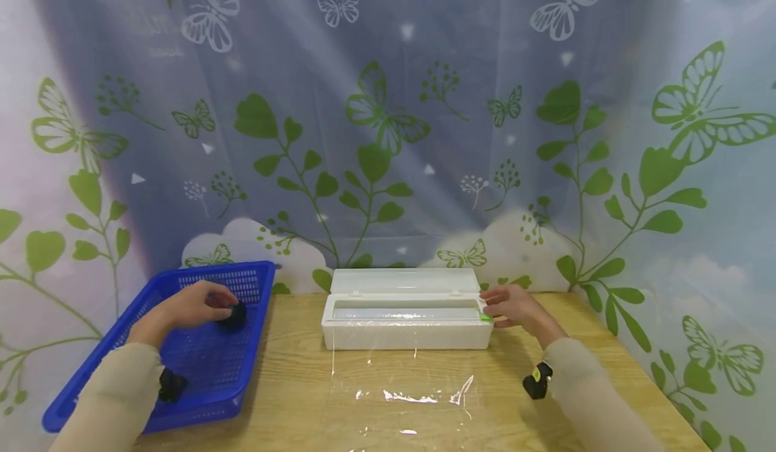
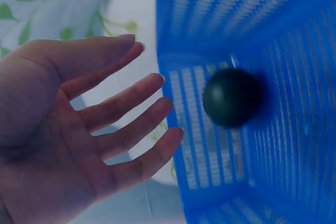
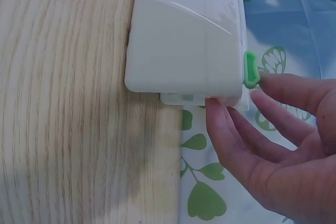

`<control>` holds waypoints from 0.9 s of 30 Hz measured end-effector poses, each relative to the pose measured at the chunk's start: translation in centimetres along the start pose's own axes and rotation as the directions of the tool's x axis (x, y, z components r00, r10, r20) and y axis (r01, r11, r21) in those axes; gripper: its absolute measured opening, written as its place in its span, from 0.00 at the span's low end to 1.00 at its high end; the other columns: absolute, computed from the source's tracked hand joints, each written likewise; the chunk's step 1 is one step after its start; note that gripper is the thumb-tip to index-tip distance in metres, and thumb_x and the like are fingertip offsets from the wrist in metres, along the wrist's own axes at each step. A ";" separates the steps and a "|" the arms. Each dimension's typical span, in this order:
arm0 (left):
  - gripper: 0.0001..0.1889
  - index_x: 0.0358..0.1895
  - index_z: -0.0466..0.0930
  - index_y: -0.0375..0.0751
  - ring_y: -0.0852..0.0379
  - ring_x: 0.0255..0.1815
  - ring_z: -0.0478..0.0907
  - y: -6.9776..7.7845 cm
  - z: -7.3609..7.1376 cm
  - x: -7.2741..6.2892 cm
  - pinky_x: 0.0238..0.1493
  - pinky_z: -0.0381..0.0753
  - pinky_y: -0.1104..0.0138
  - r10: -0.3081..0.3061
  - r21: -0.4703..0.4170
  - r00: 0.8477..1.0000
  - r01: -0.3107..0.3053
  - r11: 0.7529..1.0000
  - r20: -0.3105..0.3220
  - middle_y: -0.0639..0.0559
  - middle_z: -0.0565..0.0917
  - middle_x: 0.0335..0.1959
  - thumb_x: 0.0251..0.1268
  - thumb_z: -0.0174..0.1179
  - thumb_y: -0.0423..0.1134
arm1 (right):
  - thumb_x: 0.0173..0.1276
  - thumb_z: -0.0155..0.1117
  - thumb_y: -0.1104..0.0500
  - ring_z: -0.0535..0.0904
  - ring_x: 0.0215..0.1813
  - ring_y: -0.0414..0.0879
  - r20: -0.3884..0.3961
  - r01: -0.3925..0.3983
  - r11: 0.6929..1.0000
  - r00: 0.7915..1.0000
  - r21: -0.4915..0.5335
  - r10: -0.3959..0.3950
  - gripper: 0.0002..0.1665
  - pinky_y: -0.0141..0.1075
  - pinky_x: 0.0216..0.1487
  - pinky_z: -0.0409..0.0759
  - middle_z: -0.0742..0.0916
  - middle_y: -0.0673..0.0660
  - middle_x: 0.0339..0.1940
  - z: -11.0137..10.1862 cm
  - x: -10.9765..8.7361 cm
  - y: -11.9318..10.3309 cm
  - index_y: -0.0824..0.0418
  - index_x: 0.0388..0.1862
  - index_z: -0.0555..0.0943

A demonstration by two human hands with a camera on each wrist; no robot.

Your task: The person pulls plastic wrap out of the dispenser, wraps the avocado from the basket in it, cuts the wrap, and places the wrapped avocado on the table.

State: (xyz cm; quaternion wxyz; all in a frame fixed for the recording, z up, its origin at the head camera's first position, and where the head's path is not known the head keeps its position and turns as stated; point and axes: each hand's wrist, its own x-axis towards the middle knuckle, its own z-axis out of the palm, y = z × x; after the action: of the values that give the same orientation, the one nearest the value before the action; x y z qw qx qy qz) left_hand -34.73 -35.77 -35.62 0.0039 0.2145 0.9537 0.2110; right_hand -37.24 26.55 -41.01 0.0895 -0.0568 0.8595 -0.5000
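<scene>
A dark green, ball-like thing lies in the blue basket; its kind cannot be told. My left hand reaches over the basket beside it. In the left wrist view the fingers are spread and apart from the ball. A white cling film dispenser sits mid-table with its lid raised and a film roll inside. Clear film runs from it toward me across the table. At the dispenser's right end, my right hand holds the corner, with a fingertip against the green slide cutter.
The wooden table ends at a printed curtain behind the dispenser. The basket's mesh walls rise on the left. Small black wrist cameras are worn on both wrists.
</scene>
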 end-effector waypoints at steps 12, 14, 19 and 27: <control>0.20 0.58 0.78 0.23 0.26 0.54 0.80 -3.3 -0.8 0.3 0.43 0.88 0.45 -0.177 -0.045 0.983 0.179 0.983 0.047 0.20 0.80 0.56 0.69 0.64 0.33 | 0.74 0.65 0.62 0.84 0.57 0.54 0.011 -0.010 1.000 1.000 -0.016 0.010 0.30 0.54 0.57 0.87 0.73 0.78 0.71 0.1 0.4 0.3 0.73 0.70 0.72; 0.22 0.61 0.76 0.23 0.25 0.54 0.80 -3.6 -0.7 0.5 0.40 0.88 0.46 -0.210 -0.069 0.976 0.214 0.974 0.065 0.17 0.78 0.58 0.70 0.63 0.34 | 0.74 0.64 0.62 0.84 0.56 0.53 0.008 -0.006 1.000 1.000 -0.022 0.006 0.29 0.53 0.57 0.87 0.73 0.78 0.71 0.1 0.4 0.3 0.74 0.70 0.72; 0.27 0.66 0.69 0.22 0.18 0.59 0.75 -4.3 -0.3 1.3 0.41 0.88 0.42 -0.258 -0.114 0.961 0.268 0.957 0.094 0.13 0.71 0.62 0.70 0.63 0.35 | 0.75 0.61 0.62 0.85 0.51 0.48 -0.007 -0.005 1.000 1.000 -0.026 0.004 0.27 0.50 0.52 0.89 0.74 0.78 0.69 0.2 0.2 0.3 0.74 0.69 0.72; 0.32 0.73 0.61 0.24 0.15 0.64 0.69 -5.3 0.5 2.4 0.47 0.86 0.38 -0.331 -0.158 0.936 0.347 0.924 0.121 0.11 0.62 0.67 0.71 0.61 0.34 | 0.74 0.67 0.57 0.84 0.58 0.56 0.011 -0.001 1.000 1.000 -0.007 0.001 0.32 0.53 0.57 0.87 0.74 0.76 0.71 0.3 0.1 0.2 0.73 0.70 0.72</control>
State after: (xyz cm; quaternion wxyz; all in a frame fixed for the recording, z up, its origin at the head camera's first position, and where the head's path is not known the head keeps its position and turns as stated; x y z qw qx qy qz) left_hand -39.01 -38.89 -37.98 0.1036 0.0547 0.9525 0.2810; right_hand -37.29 26.32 -41.33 0.0943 -0.0597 0.8608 -0.4965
